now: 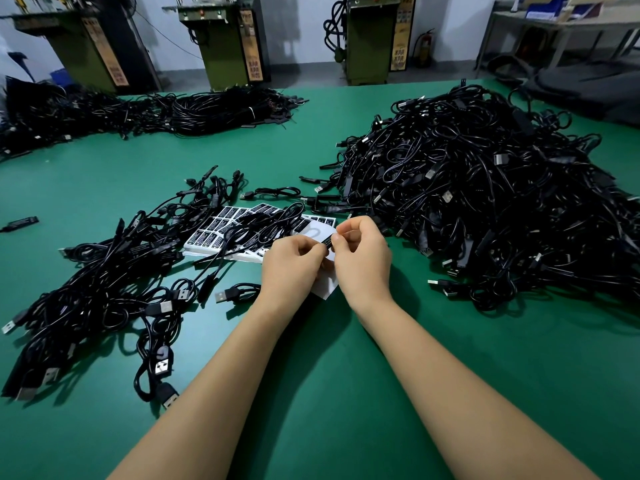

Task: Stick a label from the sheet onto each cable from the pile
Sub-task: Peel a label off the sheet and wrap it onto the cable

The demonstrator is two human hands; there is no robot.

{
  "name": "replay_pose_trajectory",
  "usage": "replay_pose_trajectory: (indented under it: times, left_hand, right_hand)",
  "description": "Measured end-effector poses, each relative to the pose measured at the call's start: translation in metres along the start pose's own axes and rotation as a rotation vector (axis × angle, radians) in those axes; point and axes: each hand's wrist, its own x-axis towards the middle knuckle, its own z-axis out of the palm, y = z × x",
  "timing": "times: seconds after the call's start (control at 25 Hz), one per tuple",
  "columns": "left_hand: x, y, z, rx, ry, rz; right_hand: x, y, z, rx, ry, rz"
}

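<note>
A green-topped table carries everything. On its right lies a big heap of black USB cables; a looser spread of cables lies on the left, a long bundled mass along the far edge. Sheets of black labels lie in the middle, partly under cables.

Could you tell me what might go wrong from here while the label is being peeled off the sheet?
1. Both hands, left hand and right hand, pinch one small black label over a white backing sheet; it could curl or stick to a finger.
2. Cables lie across the label sheets, so lifting a sheet may drag them.
3. The large pile is tangled; pulling one cable may bring others.
</note>
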Motion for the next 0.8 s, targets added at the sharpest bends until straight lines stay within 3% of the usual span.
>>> replay_pose_trajectory:
  times: [0.8]
  left_hand:
    - [-0.0017, -0.0014, -0.0004, 0.032, -0.011, 0.039]
  right_hand:
    - [0.0002, 0.0023, 0.0039, -0.192, -0.106, -0.054]
